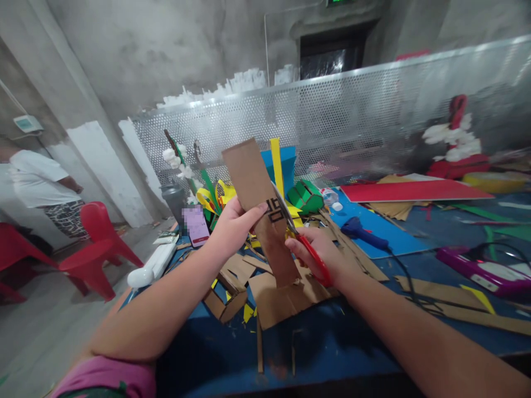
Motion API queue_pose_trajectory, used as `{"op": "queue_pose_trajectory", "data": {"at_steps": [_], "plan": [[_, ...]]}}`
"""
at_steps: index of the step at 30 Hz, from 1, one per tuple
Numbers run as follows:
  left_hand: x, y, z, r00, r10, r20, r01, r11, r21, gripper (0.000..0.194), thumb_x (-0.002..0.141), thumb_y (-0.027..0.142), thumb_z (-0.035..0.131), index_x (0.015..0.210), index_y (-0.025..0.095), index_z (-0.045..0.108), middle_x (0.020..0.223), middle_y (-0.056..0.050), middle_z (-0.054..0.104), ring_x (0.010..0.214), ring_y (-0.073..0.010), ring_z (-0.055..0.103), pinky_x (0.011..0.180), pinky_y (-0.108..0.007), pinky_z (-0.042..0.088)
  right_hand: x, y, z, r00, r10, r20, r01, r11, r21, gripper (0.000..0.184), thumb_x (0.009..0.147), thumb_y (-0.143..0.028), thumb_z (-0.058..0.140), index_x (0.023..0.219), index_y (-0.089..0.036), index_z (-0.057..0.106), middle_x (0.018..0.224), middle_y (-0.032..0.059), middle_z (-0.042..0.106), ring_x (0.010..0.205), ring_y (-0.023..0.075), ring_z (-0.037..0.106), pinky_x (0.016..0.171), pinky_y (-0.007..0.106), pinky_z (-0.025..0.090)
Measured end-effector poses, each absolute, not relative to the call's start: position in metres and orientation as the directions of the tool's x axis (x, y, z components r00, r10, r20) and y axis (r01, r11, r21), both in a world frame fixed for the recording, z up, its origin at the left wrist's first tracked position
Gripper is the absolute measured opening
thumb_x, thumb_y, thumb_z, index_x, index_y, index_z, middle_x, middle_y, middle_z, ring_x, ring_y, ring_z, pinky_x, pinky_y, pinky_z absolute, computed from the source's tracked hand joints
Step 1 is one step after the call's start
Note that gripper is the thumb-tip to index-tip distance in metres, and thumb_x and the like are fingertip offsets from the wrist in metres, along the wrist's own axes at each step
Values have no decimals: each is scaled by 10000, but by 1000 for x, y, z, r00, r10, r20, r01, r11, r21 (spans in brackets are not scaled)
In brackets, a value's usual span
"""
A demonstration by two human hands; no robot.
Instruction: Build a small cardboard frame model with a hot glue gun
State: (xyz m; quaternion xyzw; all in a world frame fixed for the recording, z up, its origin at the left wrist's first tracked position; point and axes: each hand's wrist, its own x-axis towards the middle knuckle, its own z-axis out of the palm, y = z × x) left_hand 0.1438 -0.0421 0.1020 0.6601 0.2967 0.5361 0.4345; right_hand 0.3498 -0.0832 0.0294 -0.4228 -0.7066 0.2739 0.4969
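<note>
A long brown cardboard strip [253,177] with black printed marks stands tilted up in front of me. My left hand [238,221] pinches its left side, thumb lying across the front. Red-handled scissors [313,257] are in my right hand [317,251], their blades along the strip's right edge near the print. Whether the blades bite into the cardboard I cannot tell. Below, a wider cardboard piece [277,307] lies on the blue table [207,354] among brown and yellow scraps.
A blue glue gun [365,235] with a cord lies at right, near a purple power strip [489,271]. Red board [415,190], a green paper form [306,197] and a phone [194,226] are farther back. Red chairs [93,249] and a person [41,182] are at left.
</note>
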Motion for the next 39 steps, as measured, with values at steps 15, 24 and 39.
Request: {"op": "queue_pose_trajectory", "data": {"at_steps": [15, 24, 39], "plan": [[143, -41, 100, 224, 865, 448, -98, -438, 894, 376, 816, 485, 908, 1007, 217, 728, 835, -25, 769, 613, -137, 614, 522, -258, 440, 347, -82, 22, -141, 860, 491, 350, 508, -788, 721, 861, -932, 648, 659, -259, 483, 607, -36, 453, 590, 161, 424, 568, 320, 298], [144, -43, 102, 210, 869, 449, -118, -433, 893, 381, 815, 482, 911, 1029, 222, 734, 869, -33, 776, 637, -153, 633, 535, -275, 436, 342, -81, 15, -94, 865, 493, 314, 496, -810, 712, 928, -892, 619, 631, -264, 466, 582, -32, 430, 574, 162, 409, 535, 319, 296], [145, -45, 100, 229, 882, 412, -169, -381, 909, 478, 737, 500, 966, 1035, 192, 755, 864, -29, 790, 617, -120, 621, 510, -223, 389, 338, -78, 12, 23, 911, 413, 114, 408, -906, 736, 839, -951, 656, 651, -268, 454, 569, -57, 400, 475, 125, 405, 430, 273, 332]]}}
